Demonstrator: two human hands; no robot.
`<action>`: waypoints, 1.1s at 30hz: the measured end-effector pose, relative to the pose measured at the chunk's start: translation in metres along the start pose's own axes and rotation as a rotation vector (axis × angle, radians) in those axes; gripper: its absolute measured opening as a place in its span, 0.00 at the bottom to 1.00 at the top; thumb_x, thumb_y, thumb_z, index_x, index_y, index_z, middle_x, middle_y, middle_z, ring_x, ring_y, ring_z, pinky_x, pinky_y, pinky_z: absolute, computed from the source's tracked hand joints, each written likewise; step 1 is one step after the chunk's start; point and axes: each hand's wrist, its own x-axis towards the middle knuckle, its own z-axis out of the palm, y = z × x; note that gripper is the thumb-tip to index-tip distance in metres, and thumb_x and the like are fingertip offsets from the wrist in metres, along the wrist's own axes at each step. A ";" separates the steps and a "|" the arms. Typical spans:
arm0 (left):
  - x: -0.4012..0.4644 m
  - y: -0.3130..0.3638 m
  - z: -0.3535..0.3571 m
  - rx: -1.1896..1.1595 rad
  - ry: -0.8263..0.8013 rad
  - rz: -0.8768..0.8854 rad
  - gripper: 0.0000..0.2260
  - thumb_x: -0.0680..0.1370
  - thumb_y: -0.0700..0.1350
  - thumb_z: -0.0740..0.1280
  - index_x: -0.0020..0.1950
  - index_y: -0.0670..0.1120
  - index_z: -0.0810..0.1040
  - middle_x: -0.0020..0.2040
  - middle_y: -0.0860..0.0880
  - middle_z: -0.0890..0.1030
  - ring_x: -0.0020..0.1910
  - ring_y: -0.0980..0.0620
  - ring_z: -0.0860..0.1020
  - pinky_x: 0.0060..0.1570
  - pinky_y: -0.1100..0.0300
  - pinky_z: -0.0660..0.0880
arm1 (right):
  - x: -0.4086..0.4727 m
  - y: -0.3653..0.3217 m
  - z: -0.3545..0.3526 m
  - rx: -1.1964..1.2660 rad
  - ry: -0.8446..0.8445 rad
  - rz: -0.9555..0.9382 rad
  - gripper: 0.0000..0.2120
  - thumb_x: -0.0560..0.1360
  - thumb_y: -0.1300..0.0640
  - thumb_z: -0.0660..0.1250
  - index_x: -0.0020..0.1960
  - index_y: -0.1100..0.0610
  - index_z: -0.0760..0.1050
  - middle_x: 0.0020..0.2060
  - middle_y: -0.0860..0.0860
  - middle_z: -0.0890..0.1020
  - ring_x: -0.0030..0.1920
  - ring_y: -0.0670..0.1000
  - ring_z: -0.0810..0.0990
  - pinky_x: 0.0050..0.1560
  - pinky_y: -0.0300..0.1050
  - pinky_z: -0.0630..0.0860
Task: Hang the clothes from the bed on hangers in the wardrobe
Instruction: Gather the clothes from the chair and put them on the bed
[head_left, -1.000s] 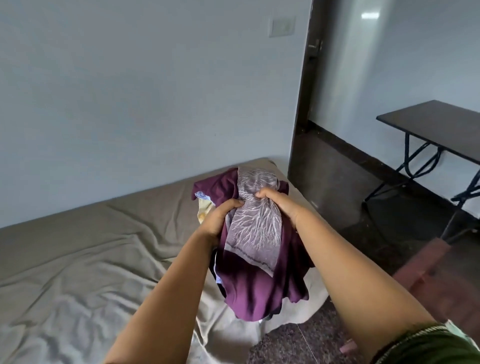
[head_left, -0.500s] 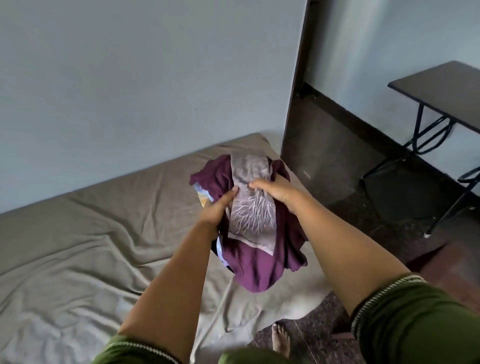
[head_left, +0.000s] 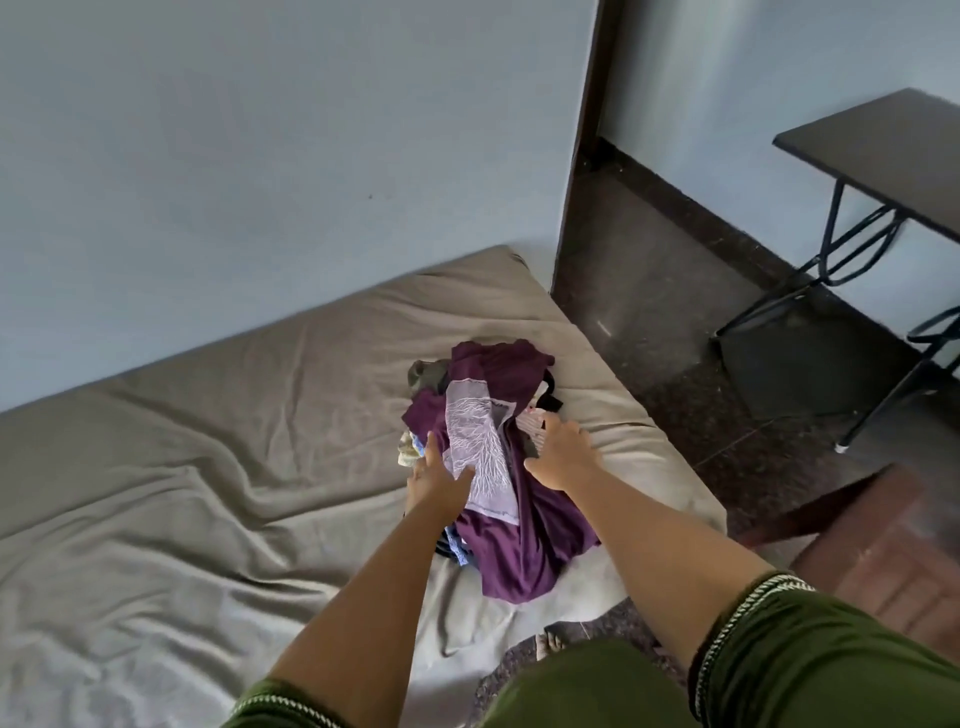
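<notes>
My left hand (head_left: 434, 480) and right hand (head_left: 563, 454), fingers spread, holding nothing, flank the clothes pile (head_left: 498, 467) (on the bed (head_left: 208, 467)) to gather it.

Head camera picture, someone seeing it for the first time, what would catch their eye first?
Most likely the purple garment with its pale branching print, lying on top of a small clothes pile near the right end of the bed. Both hands rest on it with straight fingers, the left hand at its left edge and the right hand at its right. Beyond the doorway stands a dark table on the dark floor.
</notes>
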 end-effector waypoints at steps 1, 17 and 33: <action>-0.008 0.006 -0.001 0.000 0.007 0.034 0.38 0.79 0.54 0.64 0.80 0.46 0.43 0.78 0.40 0.54 0.77 0.42 0.53 0.73 0.51 0.53 | -0.008 0.001 -0.001 0.029 0.027 -0.011 0.35 0.72 0.47 0.69 0.73 0.49 0.55 0.66 0.56 0.64 0.68 0.60 0.65 0.65 0.59 0.67; -0.241 0.149 0.131 0.011 -0.209 0.583 0.13 0.78 0.51 0.62 0.39 0.45 0.78 0.43 0.44 0.81 0.48 0.42 0.79 0.47 0.54 0.74 | -0.263 0.190 -0.062 0.456 0.623 0.343 0.09 0.73 0.44 0.67 0.44 0.49 0.77 0.50 0.51 0.79 0.56 0.57 0.75 0.56 0.52 0.75; -0.441 0.155 0.283 0.087 -0.262 0.565 0.64 0.62 0.70 0.73 0.77 0.42 0.35 0.77 0.38 0.37 0.77 0.35 0.42 0.72 0.38 0.56 | -0.495 0.414 0.003 0.861 0.557 1.063 0.74 0.51 0.20 0.66 0.76 0.61 0.33 0.76 0.62 0.39 0.76 0.67 0.44 0.73 0.65 0.54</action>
